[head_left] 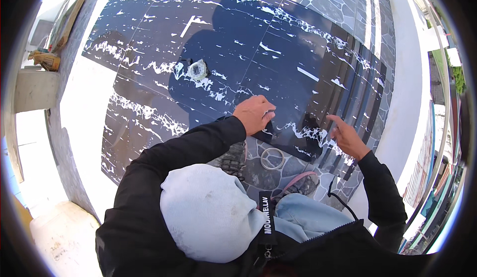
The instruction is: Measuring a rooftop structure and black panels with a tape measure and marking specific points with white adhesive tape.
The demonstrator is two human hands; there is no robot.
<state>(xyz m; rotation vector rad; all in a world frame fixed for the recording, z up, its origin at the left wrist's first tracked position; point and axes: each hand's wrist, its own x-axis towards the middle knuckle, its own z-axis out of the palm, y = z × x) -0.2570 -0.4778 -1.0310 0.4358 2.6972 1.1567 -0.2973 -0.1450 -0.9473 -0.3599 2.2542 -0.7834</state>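
Note:
Large glossy black tiles with white marble-like veins lie side by side before me. My left hand is low over the near edge of the tiles, fingers curled together; what they hold, if anything, cannot be made out. At the right, my right hand hovers by the near right part of the tiles, its index finger stretched out, the other fingers bent and nothing visible in it. A pale roll of tape lies flat on the stone-patterned floor between my shoes. Two narrow white strips, including a strip on the right tile, are on the black surface.
A pale digital watch rests on the tiles left of centre. Grey stone-patterned floor shows beyond them. A low white wall runs along the right. At left stand a concrete block and a brown-yellow bag.

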